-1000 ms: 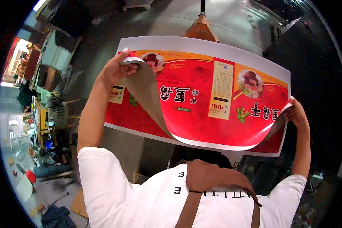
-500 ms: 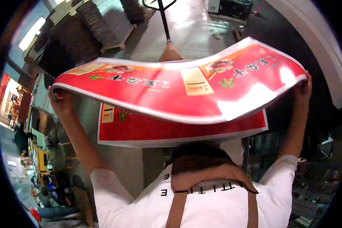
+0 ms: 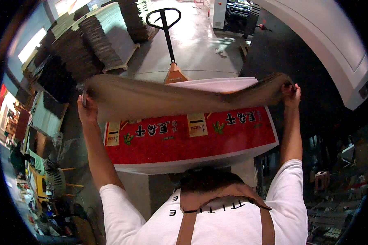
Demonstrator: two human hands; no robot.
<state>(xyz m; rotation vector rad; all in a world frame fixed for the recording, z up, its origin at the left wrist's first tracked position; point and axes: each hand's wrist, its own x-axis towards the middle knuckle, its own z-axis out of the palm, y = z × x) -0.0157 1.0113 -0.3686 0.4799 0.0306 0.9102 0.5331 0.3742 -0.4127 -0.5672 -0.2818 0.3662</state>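
Note:
I hold a large flat cardboard sheet [image 3: 163, 98] stretched between both hands, its plain brown side facing me and sagging slightly. My left hand [image 3: 87, 107] grips its left end, and my right hand [image 3: 291, 92] grips its right end at arm's length. Just under it lies a stack of printed red sheets [image 3: 192, 139] with white edges, picture side up. My white shirt and brown apron straps fill the lower edge of the view.
An orange pallet jack [image 3: 172, 61] with a black loop handle stands beyond the stack. Tall piles of dark cardboard [image 3: 90, 49] sit on pallets at the upper left. A cluttered workstation [image 3: 41, 179] lies at the left, a dark machine [image 3: 315, 122] at the right.
The sheet I lifted has been turned over: one second ago its red printed side showed, now its brown back faces me. My view has tilted forward toward the pallet jack.

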